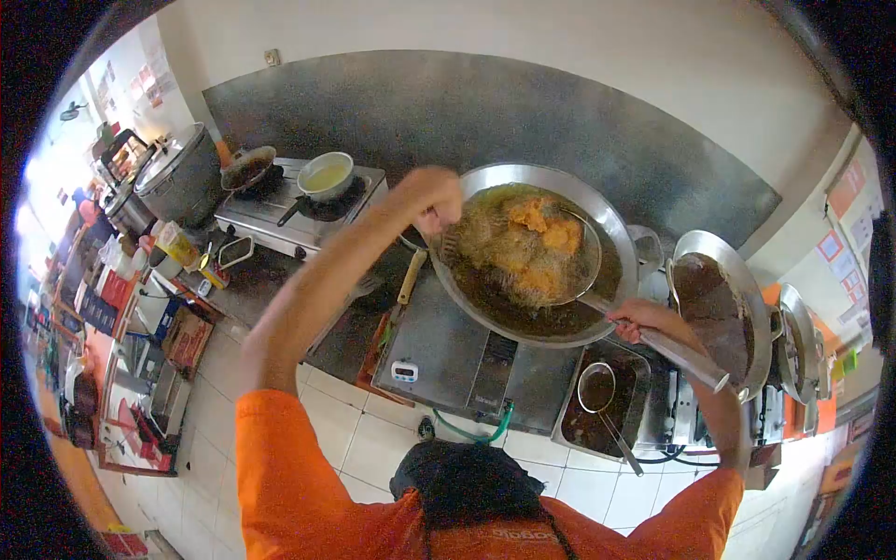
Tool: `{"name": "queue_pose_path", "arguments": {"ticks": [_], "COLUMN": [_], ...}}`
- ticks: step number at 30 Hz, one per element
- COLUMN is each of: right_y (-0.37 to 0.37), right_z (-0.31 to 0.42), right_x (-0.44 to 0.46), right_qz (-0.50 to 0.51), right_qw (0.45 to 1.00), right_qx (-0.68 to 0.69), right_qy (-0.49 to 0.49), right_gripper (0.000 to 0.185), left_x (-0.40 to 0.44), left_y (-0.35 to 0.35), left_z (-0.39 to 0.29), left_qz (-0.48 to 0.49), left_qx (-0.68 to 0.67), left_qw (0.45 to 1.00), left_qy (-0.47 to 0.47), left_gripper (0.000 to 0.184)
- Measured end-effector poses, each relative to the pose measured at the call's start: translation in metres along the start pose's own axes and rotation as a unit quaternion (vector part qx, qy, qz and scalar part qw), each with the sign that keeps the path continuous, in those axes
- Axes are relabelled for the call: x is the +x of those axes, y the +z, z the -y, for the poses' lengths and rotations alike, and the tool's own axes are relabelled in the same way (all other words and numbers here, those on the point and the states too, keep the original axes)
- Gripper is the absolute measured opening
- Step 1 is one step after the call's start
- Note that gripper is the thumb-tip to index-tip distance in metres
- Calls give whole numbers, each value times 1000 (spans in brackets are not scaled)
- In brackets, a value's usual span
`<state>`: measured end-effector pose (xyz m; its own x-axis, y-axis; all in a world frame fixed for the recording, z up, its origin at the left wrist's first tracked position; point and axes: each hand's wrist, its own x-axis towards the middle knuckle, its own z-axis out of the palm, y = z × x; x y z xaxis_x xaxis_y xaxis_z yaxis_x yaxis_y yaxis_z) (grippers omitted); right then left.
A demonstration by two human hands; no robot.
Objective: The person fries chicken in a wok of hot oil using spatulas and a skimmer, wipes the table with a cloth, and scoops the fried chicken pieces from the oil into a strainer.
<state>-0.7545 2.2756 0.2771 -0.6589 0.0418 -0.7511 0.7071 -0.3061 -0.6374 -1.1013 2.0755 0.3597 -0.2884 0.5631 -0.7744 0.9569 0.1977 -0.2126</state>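
A large metal wok (618, 224) of bubbling oil holds several golden fried pieces (560, 235). My right hand (644, 317) is wrapped round the long handle of a wide strainer (602, 303), whose round basket lies in the oil under the pieces. Over the wok's left rim, my left hand (435, 198) is closed, fingers pointing down. Something thin and pronged, blurred, shows just below it at the oil's edge; I cannot make out whether the hand holds it.
Left of the wok, a stove (271, 217) bears a small pan (326, 175) of yellow liquid. More large woks (761, 327) stand at the right. A small strainer (597, 386) lies over a sunken basin (567, 425). A white timer (404, 371) sits on the front counter.
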Motion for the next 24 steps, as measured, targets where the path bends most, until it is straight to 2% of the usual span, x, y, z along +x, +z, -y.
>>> {"name": "queue_pose_path", "arguments": {"ticks": [1,2,4,5,6,7,8,9,11,12,15,16,19,20,22,24], "right_y": [10,17,14,14,18,17,16,16,32,38,45,36,53,44,16,8], "right_z": [-6,-9,-19,-21,-21,-21,-20,-20,-14,-11,-12,-23,-11,-11,-14,-22], "right_x": [2,5,24,31,33,38,43,45,39,36,27,29,3,8,27,41], "right_qz": [-14,-28,6,23,-23,-2,18,38,10,-6,12,38,-39,-7,57,95], "right_qw": [1000,999,1000,999,996,998,999,999,999,997,996,992,978,983,987,982], "right_qx": [-5,-11,14,26,-86,-59,-33,-8,45,71,83,86,197,182,151,161], "right_qy": [-14,-30,-6,4,-25,-17,-10,-1,28,41,-10,-83,-65,-35,24,2], "right_gripper": [19,20,21,21,25,25,26,26,25,24,21,19,21,19,17,14], "left_x": [14,31,55,40,11,-5,22,37,47,47,41,40,19,11,6,-10], "left_y": [9,22,57,62,66,67,72,77,79,79,78,78,79,78,77,72], "left_z": [-4,1,9,-3,-19,-27,-21,-18,-16,-16,-15,-12,-4,-1,15,18], "left_qz": [-37,-97,-211,-256,-302,-346,-338,-362,-412,-418,-436,-442,-510,-540,-497,-444], "left_qx": [50,-4,-113,-129,-145,-162,-278,-295,-326,-332,-342,-343,-343,-342,-320,-290], "left_qw": [997,995,970,957,940,921,888,876,846,841,829,826,787,767,804,843], "left_qy": [36,12,-34,-49,-63,-77,-138,-124,-92,-85,-71,-71,-59,-52,-63,-87], "left_gripper": [8,11,17,17,17,18,21,21,21,21,21,21,20,20,20,20]}}
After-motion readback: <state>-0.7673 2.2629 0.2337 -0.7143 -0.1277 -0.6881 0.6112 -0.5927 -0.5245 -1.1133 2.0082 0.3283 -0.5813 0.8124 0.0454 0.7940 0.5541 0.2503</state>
